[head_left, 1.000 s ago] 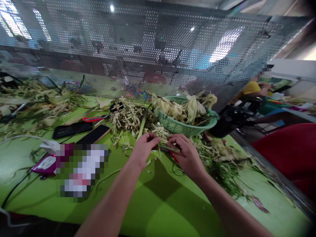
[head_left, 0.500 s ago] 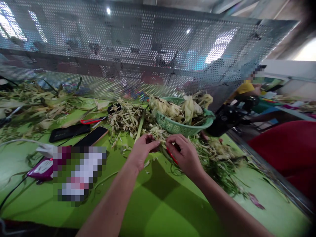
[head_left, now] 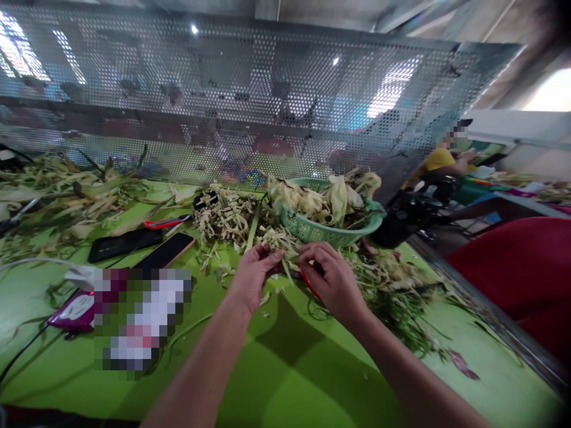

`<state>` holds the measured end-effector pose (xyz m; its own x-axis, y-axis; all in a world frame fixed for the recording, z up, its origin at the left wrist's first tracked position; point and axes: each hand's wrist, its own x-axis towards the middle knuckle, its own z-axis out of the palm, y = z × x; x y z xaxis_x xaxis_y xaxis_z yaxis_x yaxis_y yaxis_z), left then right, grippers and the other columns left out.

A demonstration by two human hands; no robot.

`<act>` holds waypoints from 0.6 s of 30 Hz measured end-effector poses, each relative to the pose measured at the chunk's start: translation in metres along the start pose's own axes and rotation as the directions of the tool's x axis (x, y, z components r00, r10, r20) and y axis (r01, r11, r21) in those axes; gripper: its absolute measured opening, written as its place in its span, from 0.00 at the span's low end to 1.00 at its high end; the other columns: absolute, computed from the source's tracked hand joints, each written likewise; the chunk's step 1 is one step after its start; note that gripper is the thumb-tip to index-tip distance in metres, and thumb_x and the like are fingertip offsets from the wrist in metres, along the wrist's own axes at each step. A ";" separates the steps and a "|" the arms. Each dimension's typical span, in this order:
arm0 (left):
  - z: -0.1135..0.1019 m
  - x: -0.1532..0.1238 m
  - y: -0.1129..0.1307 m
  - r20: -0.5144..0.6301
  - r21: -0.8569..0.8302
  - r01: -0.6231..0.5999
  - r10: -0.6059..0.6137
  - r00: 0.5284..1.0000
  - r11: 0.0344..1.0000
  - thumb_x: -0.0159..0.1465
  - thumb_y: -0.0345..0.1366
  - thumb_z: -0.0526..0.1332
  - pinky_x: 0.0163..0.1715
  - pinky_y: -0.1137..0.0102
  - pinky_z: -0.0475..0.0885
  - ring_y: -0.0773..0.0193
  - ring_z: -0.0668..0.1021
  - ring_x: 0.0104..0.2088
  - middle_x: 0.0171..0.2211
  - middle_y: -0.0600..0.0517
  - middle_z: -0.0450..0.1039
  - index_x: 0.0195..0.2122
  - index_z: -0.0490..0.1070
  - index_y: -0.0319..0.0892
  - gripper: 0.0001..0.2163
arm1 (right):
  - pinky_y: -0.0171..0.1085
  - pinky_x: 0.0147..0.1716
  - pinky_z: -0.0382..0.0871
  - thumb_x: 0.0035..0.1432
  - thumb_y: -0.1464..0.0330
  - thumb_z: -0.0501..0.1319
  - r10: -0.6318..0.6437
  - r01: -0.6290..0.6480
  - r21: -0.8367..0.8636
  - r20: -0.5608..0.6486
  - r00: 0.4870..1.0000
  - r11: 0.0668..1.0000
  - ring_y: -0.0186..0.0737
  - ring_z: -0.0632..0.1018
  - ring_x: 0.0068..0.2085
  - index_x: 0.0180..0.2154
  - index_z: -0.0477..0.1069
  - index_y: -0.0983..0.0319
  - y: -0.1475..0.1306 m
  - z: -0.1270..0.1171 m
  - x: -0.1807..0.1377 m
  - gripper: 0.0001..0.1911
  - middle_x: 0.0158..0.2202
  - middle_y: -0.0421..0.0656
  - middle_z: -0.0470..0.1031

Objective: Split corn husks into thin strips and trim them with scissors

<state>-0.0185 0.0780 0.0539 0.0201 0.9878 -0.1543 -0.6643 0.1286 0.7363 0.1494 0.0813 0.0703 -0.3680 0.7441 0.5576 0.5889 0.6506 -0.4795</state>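
Observation:
My left hand (head_left: 257, 274) is closed in a pinch, thumb against forefinger, above the green table (head_left: 285, 380). A thin pale leaf strip (head_left: 288, 272), like corn husk, hangs at its fingertips. Just to the right, my right hand (head_left: 329, 274) has its fingers curled together; what they grip is hidden. A red curved handle-like piece (head_left: 309, 284) shows along the right hand's inner side, and I cannot tell whether it is held or lies beneath. Behind both hands is a heap of cut pale strips (head_left: 232, 217) with a broad green leaf strip (head_left: 254, 226).
A green basket (head_left: 330, 235) holds dried husks. Green stems (head_left: 401, 315) lie on the right. Phones (head_left: 167, 249), a red cutter (head_left: 165, 222), a purple power strip (head_left: 74, 310) and husks (head_left: 66, 190) lie left. A perforated metal screen (head_left: 223, 89) stands behind; a person (head_left: 441, 157) sits far right.
The hands have moved slightly apart. The thin strip that ran between the fingertips now hangs downward near the left thumb. The view has shifted a little.

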 end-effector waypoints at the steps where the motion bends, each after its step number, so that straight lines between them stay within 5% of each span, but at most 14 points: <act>1: 0.001 0.000 0.000 -0.009 -0.016 0.002 -0.003 1.000 1.000 0.45 0.31 0.73 0.30 0.74 0.70 0.72 0.72 0.25 0.26 0.56 0.70 0.28 0.67 0.38 0.15 | 0.40 0.44 0.66 0.61 0.68 0.58 0.004 -0.004 0.013 0.017 1.000 1.000 0.43 0.74 0.43 0.33 0.68 0.59 0.000 0.000 0.000 0.04 0.39 0.45 0.72; 7: 0.004 -0.004 0.005 0.008 -0.040 0.051 -0.051 0.999 0.998 0.45 0.29 0.72 0.30 0.74 0.71 0.72 0.74 0.27 0.29 0.54 0.72 0.30 0.68 0.38 0.15 | 0.36 0.34 0.68 0.59 0.66 0.60 0.139 -0.160 0.178 0.123 0.983 0.971 0.39 0.75 0.33 0.32 0.70 0.60 0.001 0.000 -0.001 0.05 0.32 0.42 0.75; 10: 0.004 -0.005 0.006 0.042 0.028 0.053 -0.054 0.998 0.998 0.45 0.29 0.73 0.31 0.74 0.71 0.72 0.73 0.27 0.29 0.54 0.72 0.32 0.69 0.38 0.15 | 0.35 0.30 0.67 0.57 0.66 0.61 0.195 -0.207 0.201 0.082 0.977 0.957 0.37 0.74 0.30 0.31 0.71 0.61 0.005 -0.002 0.001 0.05 0.28 0.40 0.74; 18: 0.000 -0.001 0.005 0.125 0.200 -0.097 0.072 0.989 0.975 0.46 0.35 0.73 0.30 0.75 0.67 0.71 0.71 0.29 0.29 0.54 0.70 0.32 0.70 0.37 0.16 | 0.38 0.39 0.69 0.58 0.65 0.61 0.181 -0.175 0.201 -0.013 0.983 0.964 0.40 0.76 0.37 0.37 0.74 0.61 0.006 -0.013 0.009 0.07 0.35 0.43 0.76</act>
<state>-0.0220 0.0775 0.0578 0.0654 0.9977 -0.0169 -0.5001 0.0474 0.8647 0.1588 0.0897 0.0807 -0.2465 0.8474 0.4703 0.4876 0.5278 -0.6955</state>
